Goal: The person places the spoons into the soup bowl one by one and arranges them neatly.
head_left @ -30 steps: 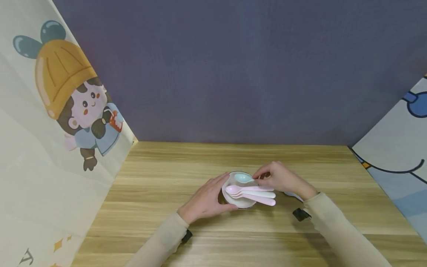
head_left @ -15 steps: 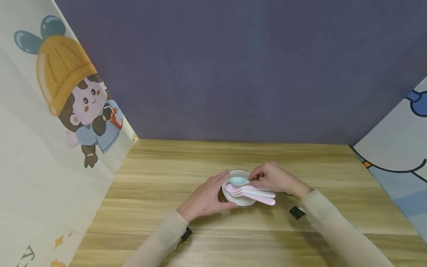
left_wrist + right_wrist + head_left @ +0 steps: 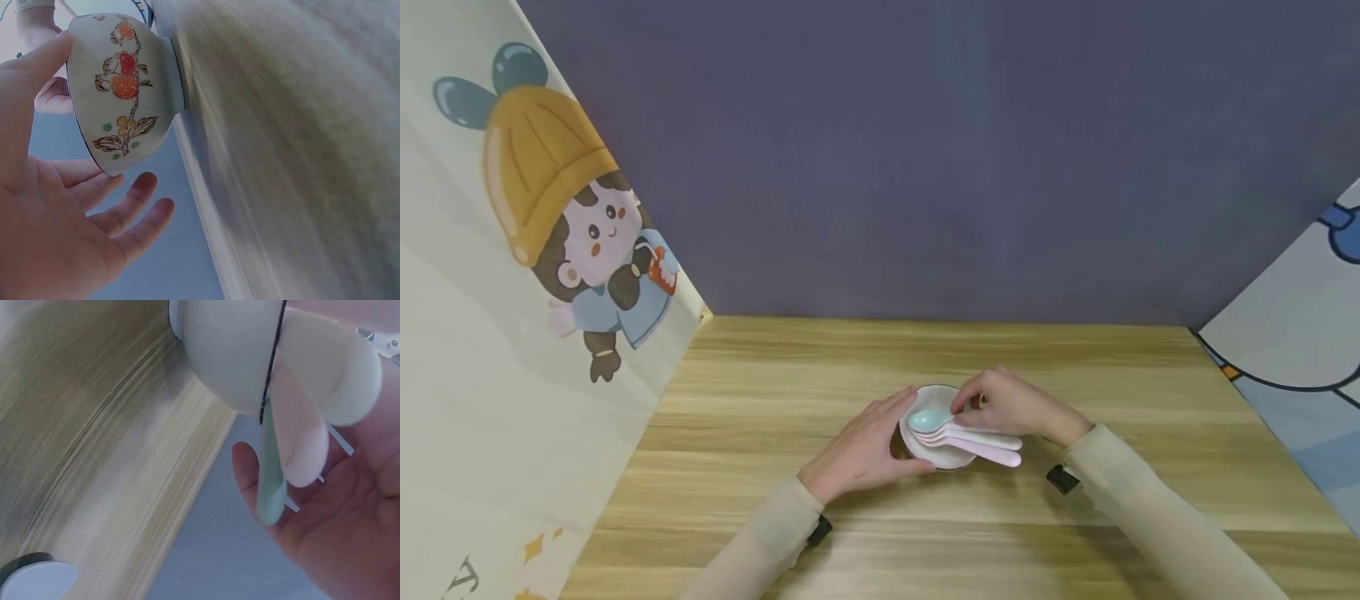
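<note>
In the head view, a white bowl (image 3: 937, 395) with a dark rim stands on the table. My left hand (image 3: 867, 446) grips its near left side, thumb and fingers at the rim; the left wrist view shows painted fruit on its outer wall. Inside the bowl lie nested pink and white spoons (image 3: 992, 452), handles jutting over the right rim. My right hand (image 3: 1011, 407) pinches a light blue spoon (image 3: 929, 419), whose head rests over theirs. From the right wrist, its pale green-blue handle (image 3: 270, 481) hangs beside a pink handle (image 3: 302, 428) and a white one (image 3: 337, 369).
A rounded pale blue end (image 3: 40, 581) of some object lies on the wooden table (image 3: 850, 533) in the right wrist view. A dark wall (image 3: 940, 167) stands behind the table, and printed panels (image 3: 460, 333) flank it on both sides.
My right hand has moved left and slightly toward me, bringing the light blue spoon's head from the bowl's far side onto the stacked spoons. My left hand stays in place at the bowl.
</note>
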A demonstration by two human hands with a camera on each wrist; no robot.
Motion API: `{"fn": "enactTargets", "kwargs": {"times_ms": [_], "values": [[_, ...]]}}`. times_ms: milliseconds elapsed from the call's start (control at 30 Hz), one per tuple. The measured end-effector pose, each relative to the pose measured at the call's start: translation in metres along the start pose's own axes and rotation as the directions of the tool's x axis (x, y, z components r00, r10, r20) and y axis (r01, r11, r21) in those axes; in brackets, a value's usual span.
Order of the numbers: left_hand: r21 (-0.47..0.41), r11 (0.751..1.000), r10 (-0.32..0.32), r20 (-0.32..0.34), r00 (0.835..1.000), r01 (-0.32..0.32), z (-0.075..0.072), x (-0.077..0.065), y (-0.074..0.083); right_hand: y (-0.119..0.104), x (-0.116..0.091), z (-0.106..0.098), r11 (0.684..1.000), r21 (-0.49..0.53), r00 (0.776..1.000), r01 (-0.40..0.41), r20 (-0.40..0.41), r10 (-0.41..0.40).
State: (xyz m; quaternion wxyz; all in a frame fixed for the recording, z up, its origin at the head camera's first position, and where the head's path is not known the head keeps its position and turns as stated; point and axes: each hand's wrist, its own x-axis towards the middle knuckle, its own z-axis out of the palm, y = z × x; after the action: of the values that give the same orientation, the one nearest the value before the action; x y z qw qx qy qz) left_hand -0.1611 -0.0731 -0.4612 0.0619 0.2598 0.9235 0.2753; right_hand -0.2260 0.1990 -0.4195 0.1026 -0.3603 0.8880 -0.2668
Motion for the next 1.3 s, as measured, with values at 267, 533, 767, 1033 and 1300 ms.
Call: {"fn": "enactTargets", "kwargs": {"times_ms": [267, 533, 767, 1033, 1300], "values": [[-0.009, 1.0, -0.002, -0.009, 1.0, 0.002, 0.0, 0.0, 0.0, 0.002, 0.0, 0.004, 1.0, 0.009, 1.0, -0.011, -0.013, 0.011], [-0.004, 1.0, -0.007, -0.01, 1.0, 0.007, 0.003, 0.005, 0.0, 0.009, -0.001, 0.001, 1.0, 0.017, 1.0, -0.006, -0.012, 0.006], [0.005, 1.0, -0.018, -0.01, 1.0, 0.018, 0.002, 0.01, 0.002, 0.015, 0.0, -0.002, 1.0, 0.019, 1.0, -0.001, -0.019, 0.001], [0.012, 1.0, -0.018, -0.01, 1.0, 0.018, 0.003, 0.011, 0.004, 0.018, -0.005, -0.002, 0.999, 0.034, 0.999, -0.002, -0.054, 0.004], [0.007, 1.0, -0.012, -0.017, 1.0, 0.012, 0.003, 0.011, 0.004, 0.022, -0.013, -0.003, 0.998, 0.063, 0.995, 0.002, -0.1, 0.004]]}}
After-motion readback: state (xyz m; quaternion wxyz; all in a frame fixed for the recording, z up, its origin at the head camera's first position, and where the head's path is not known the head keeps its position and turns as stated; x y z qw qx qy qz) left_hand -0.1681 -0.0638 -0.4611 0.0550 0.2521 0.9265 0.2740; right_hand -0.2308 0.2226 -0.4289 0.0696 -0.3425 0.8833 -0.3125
